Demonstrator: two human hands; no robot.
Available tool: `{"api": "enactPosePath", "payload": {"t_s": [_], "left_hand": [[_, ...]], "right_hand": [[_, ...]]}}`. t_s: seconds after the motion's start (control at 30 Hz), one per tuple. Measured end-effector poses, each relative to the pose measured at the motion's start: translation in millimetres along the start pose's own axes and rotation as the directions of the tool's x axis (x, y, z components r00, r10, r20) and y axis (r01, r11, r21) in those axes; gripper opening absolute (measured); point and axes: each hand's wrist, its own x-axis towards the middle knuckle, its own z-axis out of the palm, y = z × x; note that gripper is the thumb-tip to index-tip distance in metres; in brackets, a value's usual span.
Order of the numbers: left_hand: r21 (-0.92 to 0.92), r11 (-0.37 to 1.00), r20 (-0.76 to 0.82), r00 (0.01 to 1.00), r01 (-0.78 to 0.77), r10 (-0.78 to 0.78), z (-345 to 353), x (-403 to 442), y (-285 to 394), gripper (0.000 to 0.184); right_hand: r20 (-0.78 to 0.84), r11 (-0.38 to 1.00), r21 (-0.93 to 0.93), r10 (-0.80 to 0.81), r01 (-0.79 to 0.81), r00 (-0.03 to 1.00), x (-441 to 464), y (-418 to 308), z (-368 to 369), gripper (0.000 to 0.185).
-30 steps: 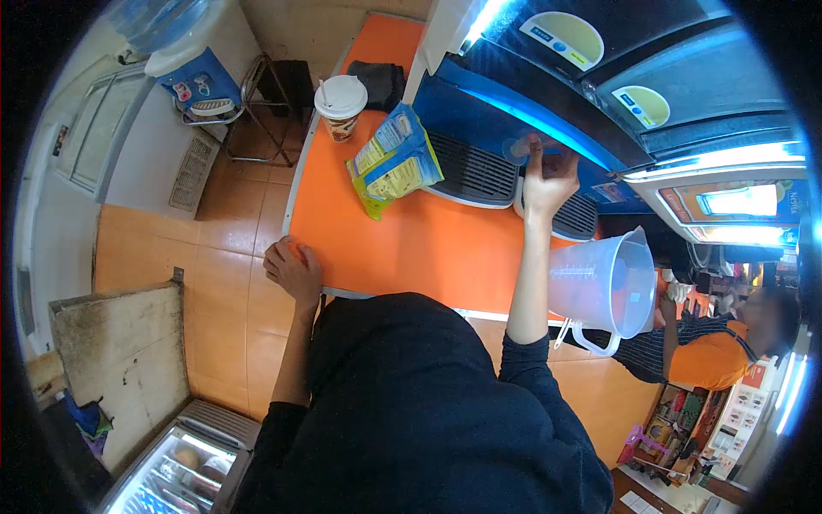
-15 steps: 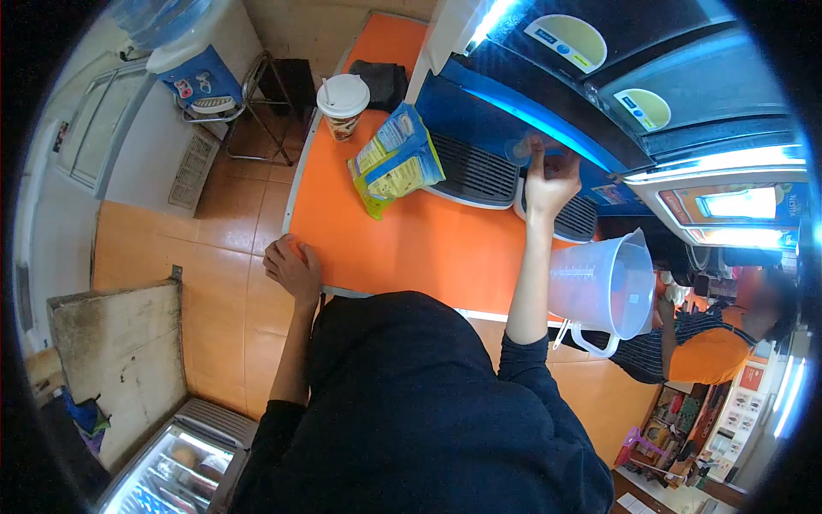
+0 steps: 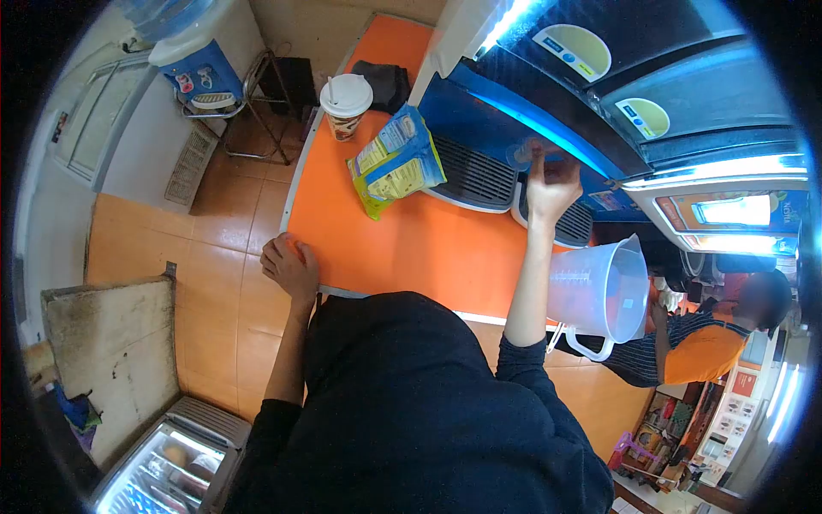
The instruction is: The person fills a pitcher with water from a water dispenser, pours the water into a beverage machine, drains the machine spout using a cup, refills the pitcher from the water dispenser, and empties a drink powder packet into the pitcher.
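Observation:
My right hand reaches in under the front of a dispenser machine, fingers closed round what looks like a clear plastic cup. That cup is partly hidden by the fingers and hard to see against the blue panel. Below it are black drip trays. At the near left corner of the orange table, my left hand has its fingers curled over the edge. A clear measuring jug stands just right of my right forearm. Left of the trays lies a yellow-green packet.
A lidded paper cup and a dark cloth-like item sit at the table's left end. A water dispenser stands beyond the floor gap. At far right a person in an orange and striped top is at work.
The view has shifted slightly. My right hand stays under the machine, the clear cup showing a little more beside the fingers. My left hand keeps its place on the table corner.

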Motion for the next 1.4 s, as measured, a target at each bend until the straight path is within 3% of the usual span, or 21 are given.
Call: {"api": "enactPosePath", "payload": {"t_s": [0.33,0.43,0.5,0.83,0.9,1.13,1.33,1.4], "left_hand": [[0.004,1.000,0.007,1.000,0.009,-0.009,-2.4,1.2,2.9,0.030],[0.021,1.000,-0.056,0.998,-0.019,0.020,-3.3,2.3,5.7,0.025],[0.044,0.999,-0.069,0.997,-0.026,0.029,-3.7,1.6,6.2,0.025],[0.014,1.000,-0.011,1.000,-0.006,0.006,-4.6,1.5,4.4,0.029],[0.010,1.000,-0.015,1.000,-0.009,0.009,-3.9,1.2,3.5,0.028],[0.014,1.000,-0.022,1.000,0.000,0.001,-3.1,1.5,2.1,0.027],[-0.009,1.000,-0.022,1.000,-0.003,0.002,-4.2,1.5,4.0,0.027],[0.003,1.000,-0.031,1.000,0.006,-0.006,-2.0,0.8,3.0,0.028]], "right_hand": [[0.004,0.999,0.037,0.030,-0.030,1.000,-0.1,1.3,1.3,0.022],[0.012,0.996,0.079,0.035,-0.036,0.999,0.0,2.2,2.0,0.021],[-0.022,0.993,0.095,-0.075,0.076,0.997,-0.1,13.8,5.2,0.018],[-0.006,0.993,0.077,-0.087,0.087,0.996,1.3,12.7,2.7,0.016],[0.017,0.992,-0.071,-0.103,0.104,0.995,1.2,13.4,0.8,0.015],[0.003,0.993,0.022,-0.115,0.115,0.993,2.2,8.4,3.3,0.016],[0.004,0.997,0.035,-0.069,0.069,0.998,0.7,2.4,1.1,0.018],[0.012,0.996,0.081,0.047,-0.048,0.999,0.5,-7.5,0.1,0.020]]}}
